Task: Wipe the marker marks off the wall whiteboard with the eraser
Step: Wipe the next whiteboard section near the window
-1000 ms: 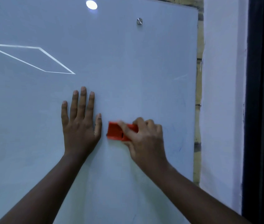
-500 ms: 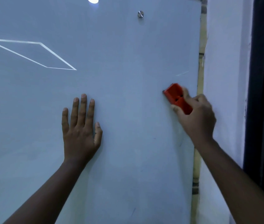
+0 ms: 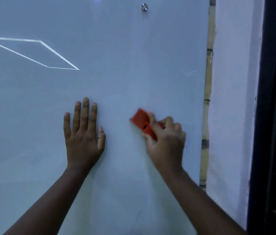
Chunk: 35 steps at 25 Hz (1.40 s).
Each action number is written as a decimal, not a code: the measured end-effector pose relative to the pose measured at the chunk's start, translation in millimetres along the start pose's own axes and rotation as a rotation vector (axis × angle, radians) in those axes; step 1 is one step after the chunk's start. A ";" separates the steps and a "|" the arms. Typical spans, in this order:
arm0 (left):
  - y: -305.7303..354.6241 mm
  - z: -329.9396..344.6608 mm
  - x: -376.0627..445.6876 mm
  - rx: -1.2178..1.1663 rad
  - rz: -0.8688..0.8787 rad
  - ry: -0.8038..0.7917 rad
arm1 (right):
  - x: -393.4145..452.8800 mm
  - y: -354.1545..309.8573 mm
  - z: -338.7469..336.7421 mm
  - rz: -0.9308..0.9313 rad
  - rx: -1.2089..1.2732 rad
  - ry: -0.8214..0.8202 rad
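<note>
On whiteboard [image 3: 134,65]: eraser [image 3: 142,122] under R hand [image 3: 166,141] fingers [image 3: 171,120].

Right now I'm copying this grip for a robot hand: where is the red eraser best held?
Grip the red eraser across its long sides, coming from its back face, as the right hand does. It lies flat against the whiteboard, so only the back and edges are reachable.

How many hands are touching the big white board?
2. The left hand lies flat on the whiteboard, fingers straight. The right hand, just to its right, grips the red eraser against the board.
</note>
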<state>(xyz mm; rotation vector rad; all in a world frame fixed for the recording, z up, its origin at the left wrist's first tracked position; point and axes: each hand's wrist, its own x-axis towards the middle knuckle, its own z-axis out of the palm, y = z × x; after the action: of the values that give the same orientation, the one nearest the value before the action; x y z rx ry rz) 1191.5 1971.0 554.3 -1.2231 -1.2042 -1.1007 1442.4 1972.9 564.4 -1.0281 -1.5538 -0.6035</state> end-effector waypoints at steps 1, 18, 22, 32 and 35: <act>-0.3 0.0 -1.7 0.000 -0.001 -0.003 | -19.3 -9.9 5.6 -0.095 -0.026 -0.027; 0.1 -2.3 -55.9 -0.004 -0.001 -0.044 | -13.1 74.7 -4.0 0.523 0.178 0.137; 3.1 -3.0 -66.6 -0.015 -0.006 -0.049 | -47.7 21.2 8.2 0.372 0.207 0.051; 11.2 -9.4 -107.5 -0.051 -0.051 -0.113 | -135.9 -11.8 23.0 -0.082 0.057 -0.196; 7.8 -7.9 -127.2 -0.037 -0.020 -0.112 | -110.4 39.3 15.9 0.192 0.157 -0.073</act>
<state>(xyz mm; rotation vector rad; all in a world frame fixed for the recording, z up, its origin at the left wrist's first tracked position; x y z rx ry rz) 1190.7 1959.5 427.1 -1.3189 -1.2877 -1.0851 1467.9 1973.4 448.9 -1.0737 -1.5183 -0.3099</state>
